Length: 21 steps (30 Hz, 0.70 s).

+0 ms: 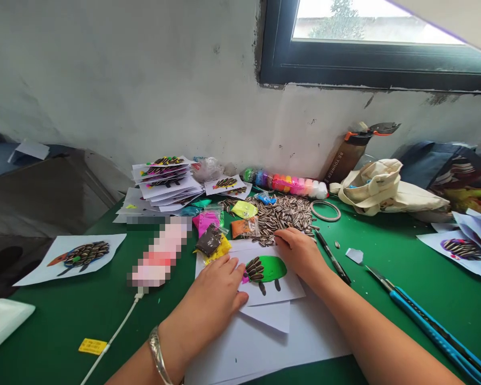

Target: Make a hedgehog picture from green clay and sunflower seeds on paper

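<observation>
A white paper card (272,297) lies before me with a flat green clay body (273,268), two dark clay legs and a pink bit at its left end. Overlapping striped sunflower seeds (255,269) cover the left part of the green clay. My left hand (220,283), a silver bangle at its wrist, rests on the card's left side with the fingers stretched out. At the near edge of the loose sunflower seed pile (282,211) is my right hand (300,254), its fingers bent together. Whatever its fingertips hold is hidden.
Clay packets, one orange (244,228), lie beside the seeds. Finished cards (168,187) are stacked behind, left. A pen (333,259), tape roll (325,210) and blue utility knife (428,321) with bared blade lie right. A bottle (347,155) and cloth bag (385,187) stand by the wall.
</observation>
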Tool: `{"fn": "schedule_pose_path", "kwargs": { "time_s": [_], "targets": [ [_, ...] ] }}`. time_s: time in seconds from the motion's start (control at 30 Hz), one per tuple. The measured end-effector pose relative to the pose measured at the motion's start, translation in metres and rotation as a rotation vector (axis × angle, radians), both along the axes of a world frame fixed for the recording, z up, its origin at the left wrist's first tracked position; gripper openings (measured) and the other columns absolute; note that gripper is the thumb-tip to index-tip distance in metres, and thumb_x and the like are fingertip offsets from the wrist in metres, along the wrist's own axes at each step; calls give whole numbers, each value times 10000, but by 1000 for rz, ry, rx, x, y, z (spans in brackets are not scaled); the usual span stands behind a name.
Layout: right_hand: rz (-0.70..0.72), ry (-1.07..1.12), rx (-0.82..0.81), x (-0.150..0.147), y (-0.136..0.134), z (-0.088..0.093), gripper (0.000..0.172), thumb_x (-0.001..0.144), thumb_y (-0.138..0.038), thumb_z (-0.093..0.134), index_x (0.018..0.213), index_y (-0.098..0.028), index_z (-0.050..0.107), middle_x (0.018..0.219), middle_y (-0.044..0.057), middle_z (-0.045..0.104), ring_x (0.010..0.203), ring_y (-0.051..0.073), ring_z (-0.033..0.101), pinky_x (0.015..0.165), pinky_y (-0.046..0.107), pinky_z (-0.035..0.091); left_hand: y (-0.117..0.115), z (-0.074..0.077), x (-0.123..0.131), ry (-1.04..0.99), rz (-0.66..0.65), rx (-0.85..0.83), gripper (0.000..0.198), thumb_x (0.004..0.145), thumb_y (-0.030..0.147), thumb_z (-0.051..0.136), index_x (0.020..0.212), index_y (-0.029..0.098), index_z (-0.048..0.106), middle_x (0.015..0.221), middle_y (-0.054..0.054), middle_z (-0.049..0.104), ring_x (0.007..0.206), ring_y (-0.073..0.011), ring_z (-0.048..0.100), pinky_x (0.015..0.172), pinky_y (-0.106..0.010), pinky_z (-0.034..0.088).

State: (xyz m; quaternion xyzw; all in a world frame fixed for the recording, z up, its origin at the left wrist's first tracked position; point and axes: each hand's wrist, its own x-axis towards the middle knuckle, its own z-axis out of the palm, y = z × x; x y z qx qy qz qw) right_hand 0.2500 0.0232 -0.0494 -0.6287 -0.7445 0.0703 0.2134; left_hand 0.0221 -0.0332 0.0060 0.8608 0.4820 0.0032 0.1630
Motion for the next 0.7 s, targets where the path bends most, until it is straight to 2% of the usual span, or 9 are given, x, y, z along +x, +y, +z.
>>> {"fn": "schedule_pose_path", "kwargs": {
  "time_s": [0.2, 0.4, 0.7],
  "targets": [
    [-50, 99, 67, 3, 4, -7, 344, 911, -202, 434, 1204, -197, 613, 1065, 72, 695, 902, 205, 647, 772, 285, 444, 0, -1, 0, 8, 1, -2, 435, 860, 262, 585, 1279, 147, 569, 1352, -151, 559, 1297, -322, 461, 1085, -503, 374],
    [-55, 128, 30, 1, 3, -4, 249, 889, -225, 466, 1043, -225, 661, 958, 44, 729, 841, 202, 663, 732, 274, 441, 2, -3, -1, -26, 5, 17, 412, 840, 251, 601, 1245, 176, 595, 1296, -129, 600, 1275, -318, 481, 1064, -498, 397],
    [-29, 129, 24, 2, 5, -5, 253, 901, -240, 462, 1068, -241, 653, 1002, 36, 728, 882, 194, 659, 752, 263, 435, 3, -4, 0, -9, 0, -8, 420, 856, 241, 582, 1268, 163, 584, 1330, -148, 565, 1280, -320, 472, 1065, -486, 399]
  ]
}}
